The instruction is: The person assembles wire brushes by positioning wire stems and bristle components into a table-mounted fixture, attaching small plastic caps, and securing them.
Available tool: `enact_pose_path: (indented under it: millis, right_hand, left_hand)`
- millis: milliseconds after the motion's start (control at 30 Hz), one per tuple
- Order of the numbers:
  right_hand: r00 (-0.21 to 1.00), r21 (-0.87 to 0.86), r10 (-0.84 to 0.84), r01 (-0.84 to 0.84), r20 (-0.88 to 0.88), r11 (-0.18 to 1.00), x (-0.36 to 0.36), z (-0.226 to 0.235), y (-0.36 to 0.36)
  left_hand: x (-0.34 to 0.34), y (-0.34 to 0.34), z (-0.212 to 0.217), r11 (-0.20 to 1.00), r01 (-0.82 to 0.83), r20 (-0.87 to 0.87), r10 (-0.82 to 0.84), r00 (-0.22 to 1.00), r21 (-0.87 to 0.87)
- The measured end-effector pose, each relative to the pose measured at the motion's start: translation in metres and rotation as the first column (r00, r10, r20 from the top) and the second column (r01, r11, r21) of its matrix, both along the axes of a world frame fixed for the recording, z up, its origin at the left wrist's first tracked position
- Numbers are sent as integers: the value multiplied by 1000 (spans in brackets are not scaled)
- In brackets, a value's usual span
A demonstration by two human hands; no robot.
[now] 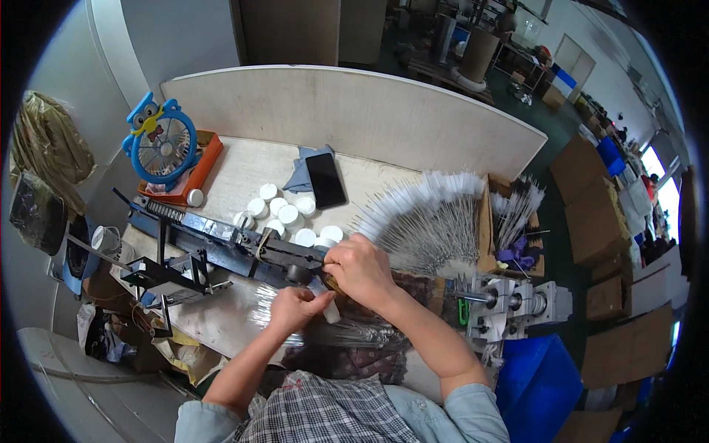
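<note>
**Two hands at the end of a bench jig**

At far left we see a blue fan standing against an orange tray. A long dark jig runs from upper left to lower right across the bench, its long axis pointing at our hands. Behind it lie white caps, and further back a phone.

Our left hand is curled, its fingers closed on a small white tube that sticks out to the right of the fist, over clear wrapping. The tube lies just below the jig's right end, between the two hands.

Our right hand sits just above and to the right of the left, clenched at the jig's tip; what it grips is hidden under the fingers. It is the hand nearer the jig's end, and it touches or nearly touches the tube's upper end.

To the right fan out thin white-tipped rods, then a cardboard box of more, and a grey metal machine.
</note>
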State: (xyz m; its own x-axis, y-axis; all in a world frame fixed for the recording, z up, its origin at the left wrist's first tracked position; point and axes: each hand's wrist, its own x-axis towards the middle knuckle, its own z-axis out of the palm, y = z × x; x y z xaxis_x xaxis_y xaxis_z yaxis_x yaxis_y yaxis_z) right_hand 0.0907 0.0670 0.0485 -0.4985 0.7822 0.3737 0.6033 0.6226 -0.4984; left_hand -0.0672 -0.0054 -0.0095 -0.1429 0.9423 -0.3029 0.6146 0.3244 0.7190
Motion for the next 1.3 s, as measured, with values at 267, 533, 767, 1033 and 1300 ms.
enact_pose_path:
  millis: [267, 533, 767, 1033, 1300]
  right_hand:
    - [985, 172, 45, -16, -167, 985, 34, 7, -25]
    - [997, -21, 13, -15, -76, 1000, 26, -75, -32]
    - [998, -165, 35, -27, 51, 986, 47, -52, -38]
    - [990, -168, 139, -137, -1, 976, 39, -44, -39]
    - [990, -90, 134, -138, -52, 986, 58, -1, -51]
  left_hand:
    - [16, -1, -29, 967, -184, 689, 13, 725, 175]
    - [22, -2, -14, 976, -48, 450, -54, 891, 212]
    - [-23, -15, -32, 909, -349, 668, 114, 736, 229]
    - [-154, -65, -56, 649, -673, 855, 517, 47, -356]
    - [-134, -60, -71, 602, -725, 879, 476, -10, -335]
